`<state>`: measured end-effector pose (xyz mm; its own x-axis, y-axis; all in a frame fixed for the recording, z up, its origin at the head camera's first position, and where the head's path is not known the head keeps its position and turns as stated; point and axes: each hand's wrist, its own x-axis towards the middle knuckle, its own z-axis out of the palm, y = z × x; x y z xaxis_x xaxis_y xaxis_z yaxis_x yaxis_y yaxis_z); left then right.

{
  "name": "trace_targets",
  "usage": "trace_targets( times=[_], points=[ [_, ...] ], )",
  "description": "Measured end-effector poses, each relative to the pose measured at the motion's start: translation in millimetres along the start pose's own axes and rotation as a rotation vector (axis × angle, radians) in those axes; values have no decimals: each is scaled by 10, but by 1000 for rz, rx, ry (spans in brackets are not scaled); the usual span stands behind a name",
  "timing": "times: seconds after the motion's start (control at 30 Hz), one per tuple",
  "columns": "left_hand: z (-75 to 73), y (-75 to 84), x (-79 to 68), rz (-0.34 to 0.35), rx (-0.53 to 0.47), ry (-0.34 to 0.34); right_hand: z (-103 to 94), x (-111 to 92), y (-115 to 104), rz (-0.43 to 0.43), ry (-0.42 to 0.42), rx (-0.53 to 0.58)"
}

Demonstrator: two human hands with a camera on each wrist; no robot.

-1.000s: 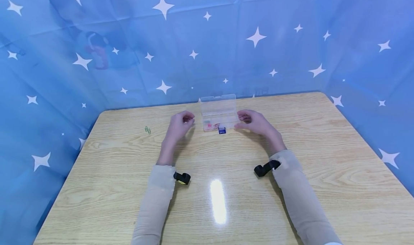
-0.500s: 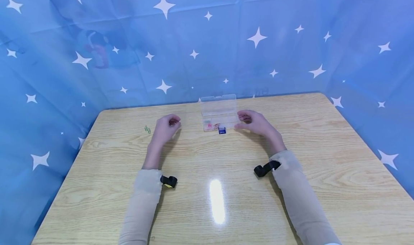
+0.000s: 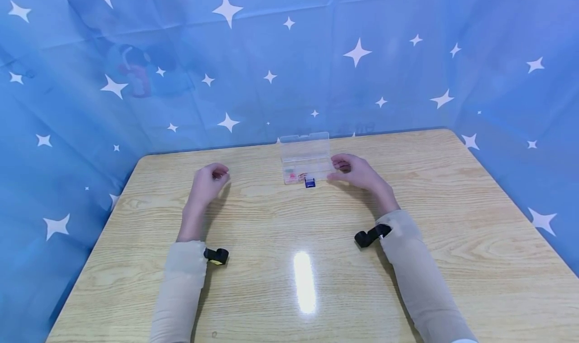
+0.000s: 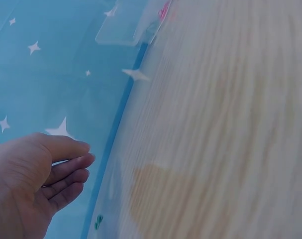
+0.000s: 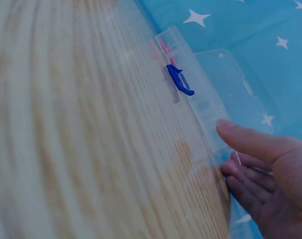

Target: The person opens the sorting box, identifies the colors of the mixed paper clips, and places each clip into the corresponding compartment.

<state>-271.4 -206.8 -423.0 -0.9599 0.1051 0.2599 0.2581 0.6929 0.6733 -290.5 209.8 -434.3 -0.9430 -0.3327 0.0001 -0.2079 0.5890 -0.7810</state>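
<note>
A clear plastic box (image 3: 317,169) stands near the table's back edge, its hinged lid (image 3: 305,144) raised. Red and pink small pieces (image 3: 292,175) lie in its left part. A small blue frame-shaped piece (image 5: 179,81) sits against the box's front wall. My right hand (image 3: 357,172) grips the box's right end, with the thumb (image 5: 240,135) at the front corner and the fingers at the side. My left hand (image 3: 208,184) hovers at the table's left, fingers loosely curled and holding nothing. Two green paper clips (image 4: 98,221) show just past its fingers; the hand hides them in the head view.
The wooden table (image 3: 253,282) reaches back to a blue curtain (image 3: 289,46) with white stars. A black wrist camera (image 3: 216,256) sticks out from the left sleeve, and another camera (image 3: 372,235) from the right one.
My left hand has moved left, from beside the box to over the green paper clips. My right hand and the box have stayed in place.
</note>
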Motion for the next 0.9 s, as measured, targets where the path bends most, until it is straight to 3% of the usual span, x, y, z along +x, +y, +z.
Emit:
trace_targets(
  times=[0.5,0.9],
  points=[
    [-272,-243,-165,-89,69,-16,2,-8,-18,-1,9,-13],
    [-312,-311,-199,-130,83,-40,3,-15,-36,13,8,-11]
  ],
)
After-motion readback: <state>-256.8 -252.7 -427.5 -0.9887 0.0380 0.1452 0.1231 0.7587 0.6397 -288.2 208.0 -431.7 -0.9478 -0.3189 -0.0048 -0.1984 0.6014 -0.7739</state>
